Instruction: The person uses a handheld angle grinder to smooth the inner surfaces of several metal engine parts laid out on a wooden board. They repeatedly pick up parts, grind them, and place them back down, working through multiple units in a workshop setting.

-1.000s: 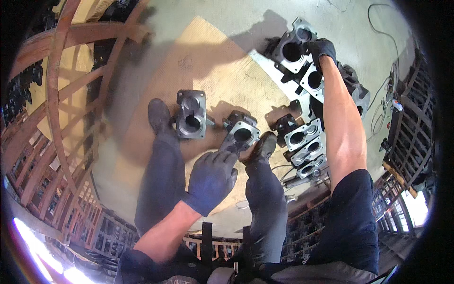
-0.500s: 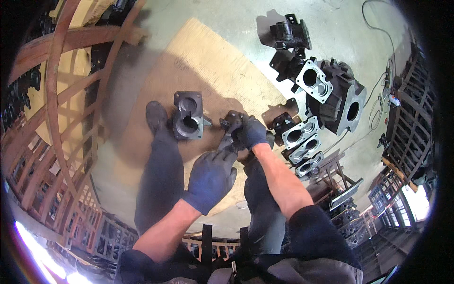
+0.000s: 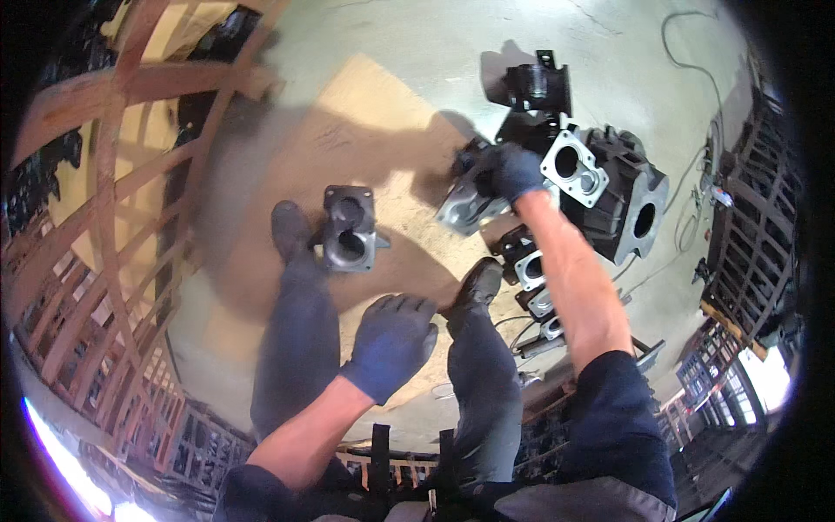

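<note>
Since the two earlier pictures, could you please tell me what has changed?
The right hand let go of the far black casting, then took the grey casting and moved it forward and to the right. The left hand, earlier at that casting's near edge, is now apart from it. The two-bore casting beside the left shoe stayed in place.

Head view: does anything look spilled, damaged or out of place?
Nothing looks spilled or plainly damaged. Only the loose cable stands out, curving untidily across the floor; the metal casting tilts, but the right hand holds it.

Grey-green floor (image 3: 600, 70) – tan sheet (image 3: 365, 96), black housing (image 3: 606, 207); on sheet – flanged casting (image 3: 365, 230).
</note>
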Action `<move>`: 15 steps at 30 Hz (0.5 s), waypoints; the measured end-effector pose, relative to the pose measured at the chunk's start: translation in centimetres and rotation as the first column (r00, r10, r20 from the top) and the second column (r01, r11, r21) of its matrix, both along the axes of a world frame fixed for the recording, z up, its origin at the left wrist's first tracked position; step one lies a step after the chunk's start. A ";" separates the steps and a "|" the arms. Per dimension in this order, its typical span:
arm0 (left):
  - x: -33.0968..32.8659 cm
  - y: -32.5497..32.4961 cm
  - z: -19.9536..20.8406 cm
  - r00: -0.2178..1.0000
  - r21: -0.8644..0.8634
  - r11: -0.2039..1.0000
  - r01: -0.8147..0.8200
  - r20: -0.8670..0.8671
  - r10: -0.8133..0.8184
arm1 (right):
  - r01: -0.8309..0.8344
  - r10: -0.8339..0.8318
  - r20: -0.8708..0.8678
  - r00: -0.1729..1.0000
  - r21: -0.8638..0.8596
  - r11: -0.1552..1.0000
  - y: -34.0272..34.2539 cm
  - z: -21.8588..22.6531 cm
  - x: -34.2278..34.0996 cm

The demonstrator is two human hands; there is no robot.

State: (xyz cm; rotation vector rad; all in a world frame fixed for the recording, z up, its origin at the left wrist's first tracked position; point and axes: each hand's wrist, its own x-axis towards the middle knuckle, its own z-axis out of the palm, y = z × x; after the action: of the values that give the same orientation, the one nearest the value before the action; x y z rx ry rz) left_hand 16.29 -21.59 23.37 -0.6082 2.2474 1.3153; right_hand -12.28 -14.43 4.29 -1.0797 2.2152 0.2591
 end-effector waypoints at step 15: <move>1.5 -1.2 0.1 0.997 -0.020 1.000 0.023 0.067 -0.022 | 0.626 -0.486 0.715 0.503 0.087 0.775 -6.8 -2.6 19.2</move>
State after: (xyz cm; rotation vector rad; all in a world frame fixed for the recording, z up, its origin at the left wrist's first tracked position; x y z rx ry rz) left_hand 17.82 -22.75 23.48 -0.6231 2.2098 1.2441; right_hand 6.96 -21.24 1.67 -0.3483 1.7334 -0.5899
